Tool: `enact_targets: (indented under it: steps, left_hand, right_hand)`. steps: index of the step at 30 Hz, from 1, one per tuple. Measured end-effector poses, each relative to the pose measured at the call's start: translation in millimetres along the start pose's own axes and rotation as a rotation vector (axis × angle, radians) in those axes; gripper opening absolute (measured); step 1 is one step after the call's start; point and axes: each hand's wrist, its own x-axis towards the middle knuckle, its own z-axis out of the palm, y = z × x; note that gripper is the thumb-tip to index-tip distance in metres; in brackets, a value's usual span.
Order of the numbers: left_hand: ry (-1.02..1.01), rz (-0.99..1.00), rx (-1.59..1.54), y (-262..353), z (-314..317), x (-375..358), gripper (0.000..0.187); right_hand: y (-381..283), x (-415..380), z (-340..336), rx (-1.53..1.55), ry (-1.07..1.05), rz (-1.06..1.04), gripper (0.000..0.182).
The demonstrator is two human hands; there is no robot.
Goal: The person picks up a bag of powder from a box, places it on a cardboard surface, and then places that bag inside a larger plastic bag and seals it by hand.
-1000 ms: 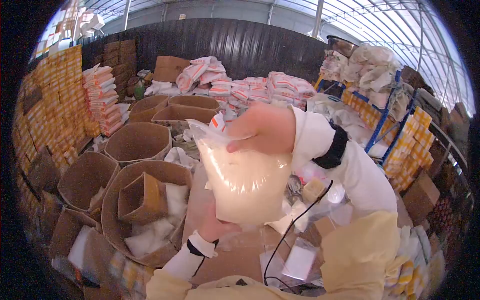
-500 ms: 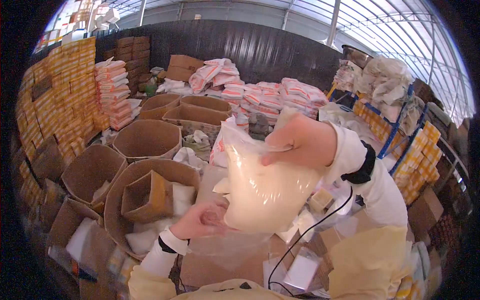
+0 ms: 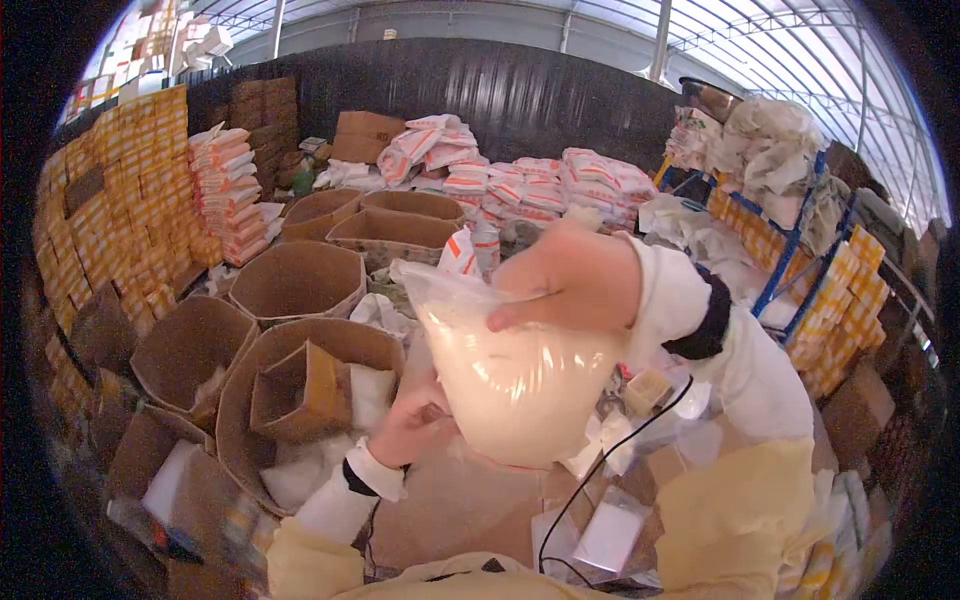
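A clear plastic bag [image 3: 520,385] filled with a pale cream-coloured substance hangs in front of me over the cardboard-covered work surface [image 3: 450,510]. My right hand [image 3: 570,275] grips the gathered upper part of the bag, thumb on its near side. At the bag's lower left side is my left hand [image 3: 415,425], its fingers curled by the plastic; whether it pinches the bag is hard to tell. Small cream blocks [image 3: 648,392] and a white packet [image 3: 610,535] lie on the surface to the right of the bag.
Large open cardboard drums [image 3: 298,280] stand at the left, one holding a smaller carton [image 3: 300,392] and white bags. Stacked white-and-orange sacks [image 3: 600,182] line the back. A blue metal rack [image 3: 795,265] stands at the right. A black cable [image 3: 600,462] crosses the work surface.
The bag and my right hand have shifted left, and the bag's top has spread wider. My left hand has moved slightly up and is less covered by plastic.
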Motion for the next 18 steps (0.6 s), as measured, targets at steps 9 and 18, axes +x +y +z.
enact_targets:
  steps: [9,18]
  left_hand:
    - [0.119,0.062,0.437,0,17,12,0.075]
    - [0.42,-0.075,-0.083,2,41,3,0.051]
  right_hand:
    - [20,40,24,-0.132,0.21,-0.071,0.032]
    - [-32,8,16,-0.173,0.784,-0.191,0.018]
